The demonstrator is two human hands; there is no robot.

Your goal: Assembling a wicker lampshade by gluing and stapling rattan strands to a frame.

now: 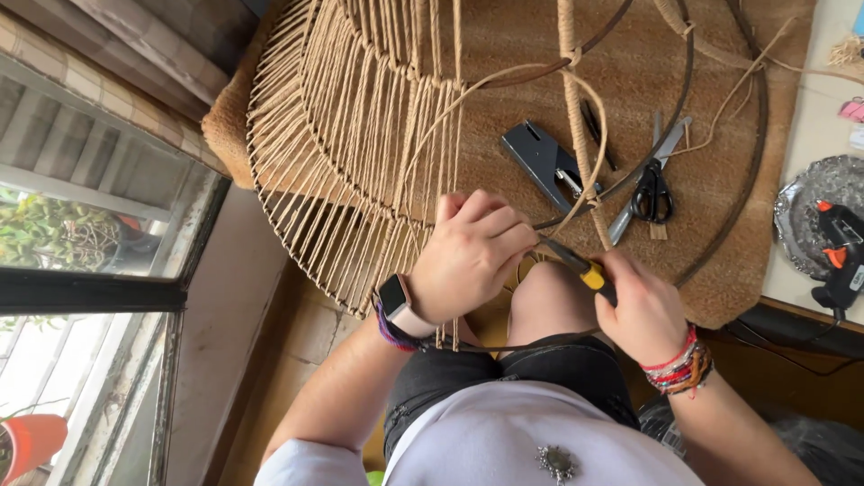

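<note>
Down near the knee, the left hand (472, 256) is curling, its grip clamped on the wire frame (360, 171), while the right hand (643, 310) is clasping a yellow-handled tool (580, 268).

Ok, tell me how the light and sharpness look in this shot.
Head view: soft daylight from the window at the side, no harsh glare; both hands, left hand and right hand, are sharp, as is the rope frame; the shirt at the bottom edge looks bright and soft.

Only screen: smartwatch (392, 294) on the left wrist, small rounded-square face, dark and unlit, pale strap. No packages, labels or signs.
</note>
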